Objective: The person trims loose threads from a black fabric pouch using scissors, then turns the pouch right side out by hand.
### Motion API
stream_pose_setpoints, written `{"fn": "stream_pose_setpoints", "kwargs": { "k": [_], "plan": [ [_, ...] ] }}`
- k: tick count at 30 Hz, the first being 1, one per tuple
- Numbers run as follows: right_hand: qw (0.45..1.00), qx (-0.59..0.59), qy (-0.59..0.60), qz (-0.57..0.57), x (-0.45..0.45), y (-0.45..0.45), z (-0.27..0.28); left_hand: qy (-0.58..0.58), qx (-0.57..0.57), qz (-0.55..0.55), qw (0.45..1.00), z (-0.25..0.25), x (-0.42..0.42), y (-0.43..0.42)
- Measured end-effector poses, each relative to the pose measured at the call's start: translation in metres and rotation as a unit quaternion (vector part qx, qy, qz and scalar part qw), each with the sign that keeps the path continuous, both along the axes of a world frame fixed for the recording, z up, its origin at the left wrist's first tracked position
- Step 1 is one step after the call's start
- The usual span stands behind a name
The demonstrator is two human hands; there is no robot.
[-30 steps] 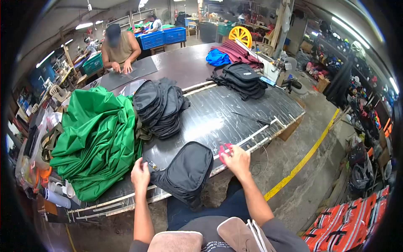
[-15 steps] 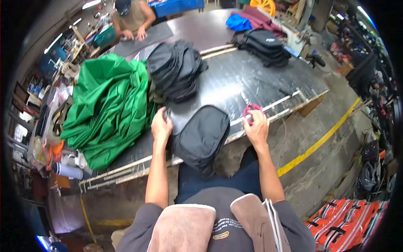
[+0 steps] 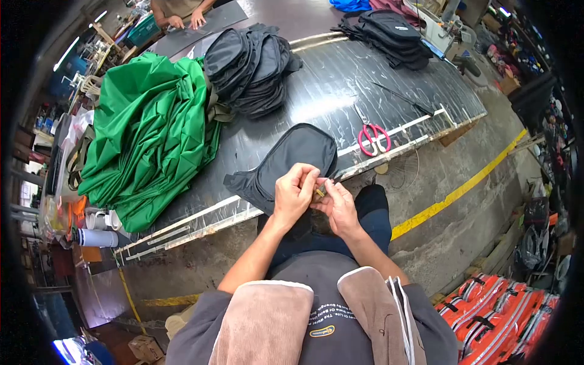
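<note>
Both hands have come together at the front edge of the table, over the near side of a black pouch. My left hand is closed in a pinch, and my right hand pinches from the other side. Between their fingertips is a small yellowish piece, too small and too covered by the fingers to name. The pouch lies tilted on the table with its rounded end pointing away from me. To its right, scissors with pink-red handles lie on the tabletop, apart from my hands.
A heap of green fabric fills the table's left side. Behind the pouch stands a stack of black bags, with more black bags at far right. A long thin dark tool lies near the right edge. Another person's hands work opposite.
My right hand has let go of the scissors and moved left. My left hand has moved right to meet it. The view has tilted down a little, and the pouch lies flatter on the table.
</note>
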State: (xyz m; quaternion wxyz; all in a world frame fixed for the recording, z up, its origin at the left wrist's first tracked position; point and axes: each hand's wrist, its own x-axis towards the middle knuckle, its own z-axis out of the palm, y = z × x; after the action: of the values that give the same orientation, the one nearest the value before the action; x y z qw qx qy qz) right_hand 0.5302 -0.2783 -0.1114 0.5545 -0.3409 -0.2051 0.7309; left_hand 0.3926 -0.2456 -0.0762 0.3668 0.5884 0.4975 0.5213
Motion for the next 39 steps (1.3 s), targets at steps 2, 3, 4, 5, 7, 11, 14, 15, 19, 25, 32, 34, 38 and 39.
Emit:
{"fn": "stream_pose_setpoints", "kwargs": {
  "k": [2, 3, 4, 5, 7, 11, 14, 15, 19, 25, 32, 34, 38, 39],
  "plan": [
    [0.999, -0.012, -0.028, -0.038, 0.002, -0.002, -0.001, 0.082, 0.053, 0.021, 0.995, 0.008, 0.000, -0.006],
    [0.998, -0.011, -0.027, -0.060, 0.006, -0.001, 0.005, 0.099, 0.084, 0.030, 0.991, 0.012, 0.003, -0.010],
    [0.997, 0.005, -0.020, -0.076, 0.013, 0.005, -0.002, 0.237, 0.047, -0.002, 0.970, 0.017, -0.003, -0.014],
    [0.996, 0.018, -0.023, -0.084, 0.021, 0.007, -0.008, 0.308, 0.090, 0.008, 0.947, 0.023, -0.002, -0.019],
    [0.993, 0.029, -0.040, -0.105, 0.032, 0.013, -0.002, 0.419, 0.114, 0.015, 0.901, 0.014, 0.005, -0.025],
    [0.987, 0.011, -0.065, -0.146, 0.048, 0.012, 0.000, 0.486, 0.108, 0.007, 0.867, -0.009, 0.005, -0.025],
    [0.984, 0.016, -0.102, -0.144, 0.056, 0.006, -0.009, 0.442, 0.122, 0.020, 0.888, -0.005, -0.009, -0.013],
    [0.984, 0.024, -0.114, -0.138, 0.059, 0.003, -0.014, 0.421, 0.119, 0.051, 0.898, -0.001, -0.020, -0.004],
    [0.972, 0.066, -0.197, -0.113, 0.057, 0.004, -0.008, 0.464, 0.063, 0.208, 0.859, -0.004, -0.059, 0.034],
    [0.906, 0.157, -0.374, -0.124, 0.052, 0.006, 0.009, 0.362, -0.061, 0.112, 0.923, -0.004, -0.097, 0.051],
    [0.638, 0.389, -0.636, -0.192, 0.063, 0.001, 0.136, 0.477, 0.193, -0.119, 0.850, 0.129, -0.097, 0.045],
    [0.626, 0.409, -0.639, -0.181, 0.058, 0.003, 0.150, 0.510, 0.226, -0.162, 0.814, 0.164, -0.083, 0.043],
    [0.858, 0.247, -0.447, -0.055, 0.037, 0.012, 0.101, 0.502, 0.330, -0.132, 0.789, 0.179, -0.050, 0.047],
    [0.893, 0.222, -0.386, -0.064, 0.030, 0.016, 0.073, 0.497, 0.349, -0.113, 0.787, 0.175, -0.042, 0.049]
  ]
}}
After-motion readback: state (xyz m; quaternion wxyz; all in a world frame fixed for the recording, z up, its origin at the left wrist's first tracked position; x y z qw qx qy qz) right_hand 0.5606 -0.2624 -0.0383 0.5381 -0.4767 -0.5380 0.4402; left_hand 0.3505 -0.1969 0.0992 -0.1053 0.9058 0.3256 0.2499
